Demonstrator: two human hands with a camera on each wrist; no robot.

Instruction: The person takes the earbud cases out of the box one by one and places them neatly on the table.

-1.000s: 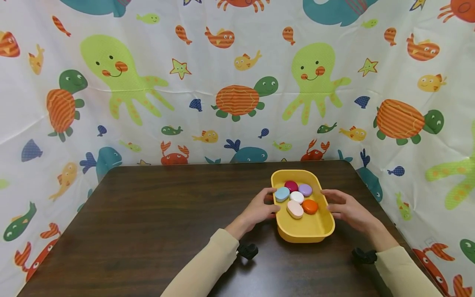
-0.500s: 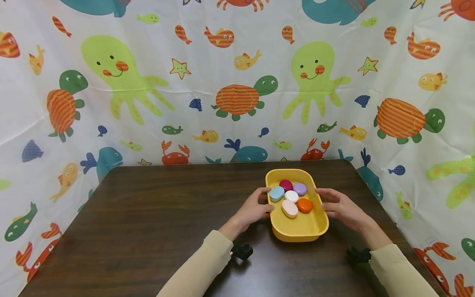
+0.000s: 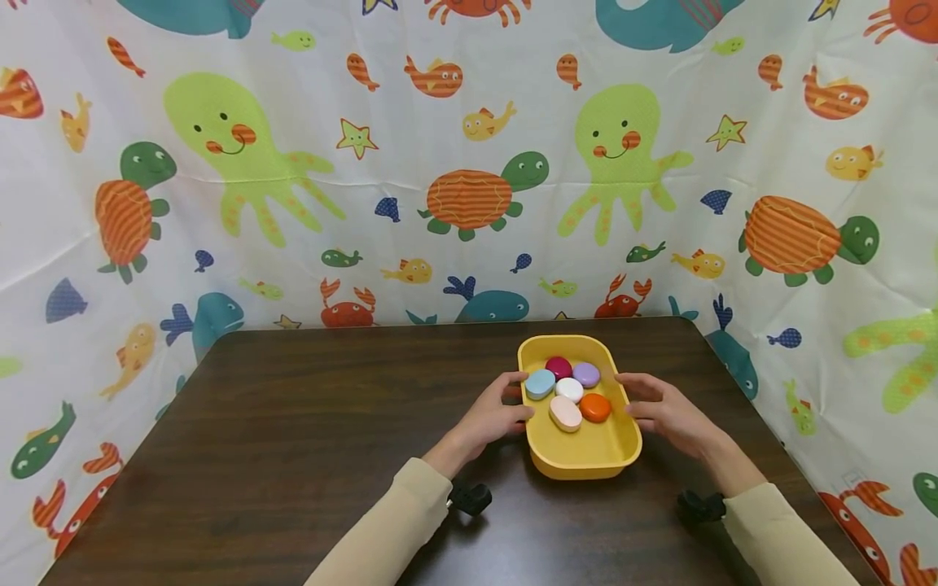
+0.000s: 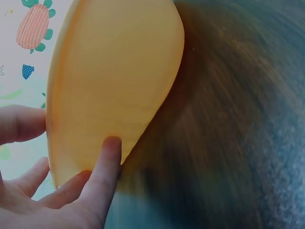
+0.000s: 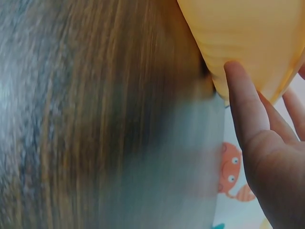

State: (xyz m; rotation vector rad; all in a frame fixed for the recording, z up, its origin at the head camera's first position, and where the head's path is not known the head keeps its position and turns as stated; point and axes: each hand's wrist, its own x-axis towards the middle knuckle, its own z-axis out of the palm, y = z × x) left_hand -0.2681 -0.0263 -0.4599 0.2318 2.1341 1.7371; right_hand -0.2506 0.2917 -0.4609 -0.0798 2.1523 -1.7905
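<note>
A yellow plastic tub point(image 3: 582, 449) with rounded corners stands near the right part of the dark table. Inside lie several smooth, pebble-like pieces: light blue point(image 3: 540, 383), dark pink point(image 3: 558, 368), lilac point(image 3: 586, 374), white point(image 3: 569, 389), pale pink point(image 3: 565, 413) and orange point(image 3: 595, 408). My left hand point(image 3: 487, 417) touches the tub's left wall from outside, fingers spread and nearly straight. Against the opposite wall rests my right hand point(image 3: 670, 415). In the wrist views, the left thumb point(image 4: 112, 148) and right thumb point(image 5: 234, 71) press flat on the yellow walls; some other fingers are partly hidden.
The dark wooden table point(image 3: 278, 439) stretches far to the left and in front of the tub. A white curtain point(image 3: 293, 203) printed with sea animals hangs behind and at both sides. A black wrist device point(image 3: 469, 498) sits at each sleeve cuff.
The tub has slid left across the table between both hands, with the pieces inside it. The hands have kept their places on its sides; the last half second's shift is smaller.
</note>
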